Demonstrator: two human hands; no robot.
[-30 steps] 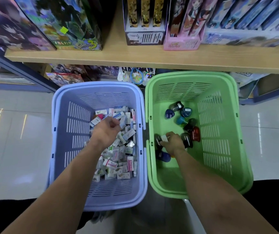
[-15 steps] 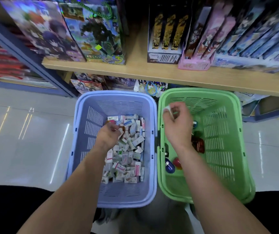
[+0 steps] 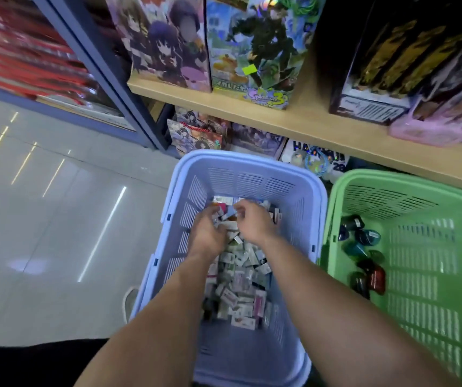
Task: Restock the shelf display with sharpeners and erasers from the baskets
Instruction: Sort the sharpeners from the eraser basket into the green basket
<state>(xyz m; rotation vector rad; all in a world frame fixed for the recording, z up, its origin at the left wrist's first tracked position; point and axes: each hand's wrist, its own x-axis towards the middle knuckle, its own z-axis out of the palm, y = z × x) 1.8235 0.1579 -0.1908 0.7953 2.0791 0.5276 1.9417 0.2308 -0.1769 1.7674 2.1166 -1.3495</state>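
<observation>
Toward twelve o'clock inside the lavender slotted plastic basket [image 3: 252,166], left hand [image 3: 206,237] and right hand [image 3: 255,225] curl fingers among small boxed erasers [image 3: 238,287]; blur hides any hold. Dark rounded sharpeners [image 3: 363,265] lie in the green plastic basket [image 3: 430,277] at three o'clock; restocking seems barely begun.

Pale glossy floor tiles [image 3: 42,233] carry everything; the blue basket [image 3: 252,178] stands on them directly beneath the grip, where the left hand [image 3: 207,234] and right hand [image 3: 255,227] curl on erasers [image 3: 238,275]; the green basket [image 3: 419,261] stands just beside it, right of the grip; beyond and above the grip a wooden shelf [image 3: 322,129] bears upright picture boxes [image 3: 255,51], with a dark box [image 3: 377,51] and a pink tray [image 3: 430,132] farther right.
</observation>
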